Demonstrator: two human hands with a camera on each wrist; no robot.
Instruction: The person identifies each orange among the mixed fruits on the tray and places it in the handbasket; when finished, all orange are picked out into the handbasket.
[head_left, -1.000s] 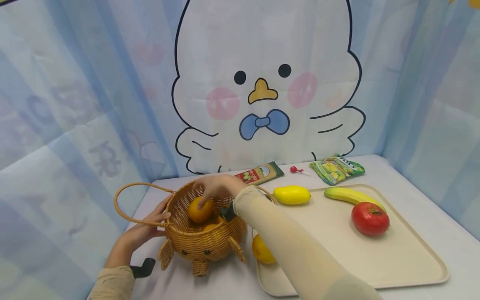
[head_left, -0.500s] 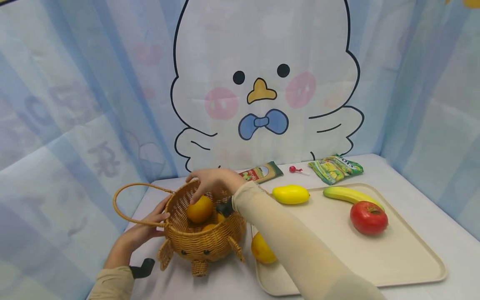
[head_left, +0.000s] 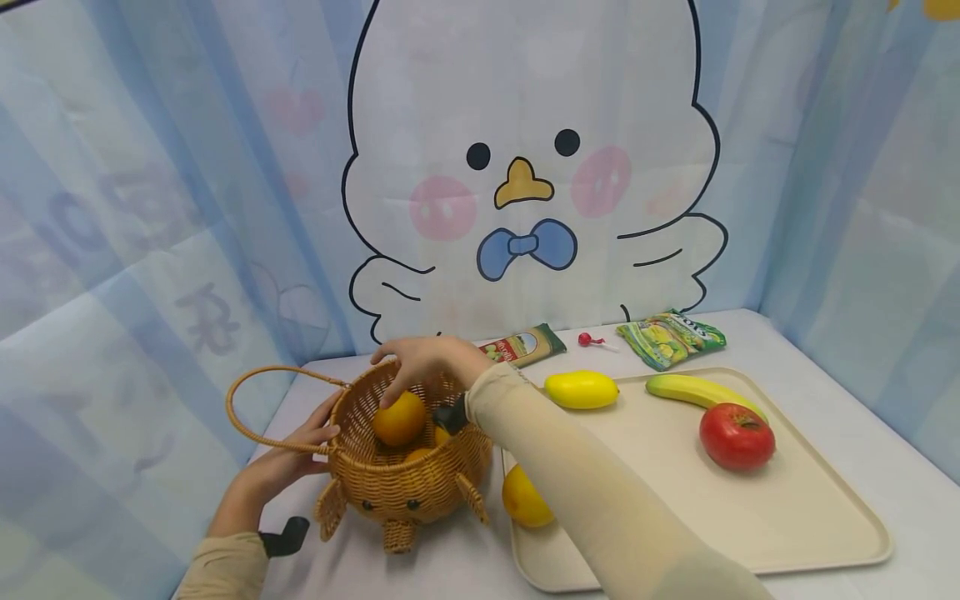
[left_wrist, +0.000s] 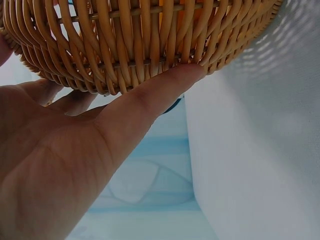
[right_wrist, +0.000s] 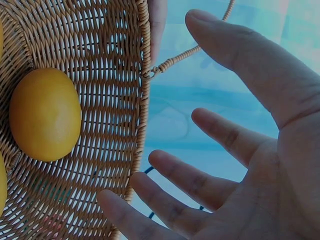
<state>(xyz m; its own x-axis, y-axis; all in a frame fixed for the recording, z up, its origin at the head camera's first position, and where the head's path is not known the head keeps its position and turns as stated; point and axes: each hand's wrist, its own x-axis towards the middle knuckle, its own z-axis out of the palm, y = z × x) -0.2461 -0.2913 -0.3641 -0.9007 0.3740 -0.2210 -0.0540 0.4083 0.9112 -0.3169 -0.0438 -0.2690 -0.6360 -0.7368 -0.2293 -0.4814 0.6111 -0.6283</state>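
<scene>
**Brace the basket, lift the right hand clear**

Low and left of centre in the head view, the orange fruit (head_left: 400,419) lies inside the wicker basket (head_left: 397,482). Above it, the right hand (head_left: 429,360) has its fingers spread, holding nothing. The left hand (head_left: 291,458) rests straight-thumbed against the basket's side without clenching. Best practice, I judge: press lightly there and raise the right fingers over the rim (right_wrist: 142,115) before swinging sideways, lest they snag.

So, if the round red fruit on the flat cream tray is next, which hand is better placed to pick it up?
Probably the right hand: its spread fingers hold nothing, and it is nearer the tray. The left hand rests against the brown wicker basket, farther off.
</scene>
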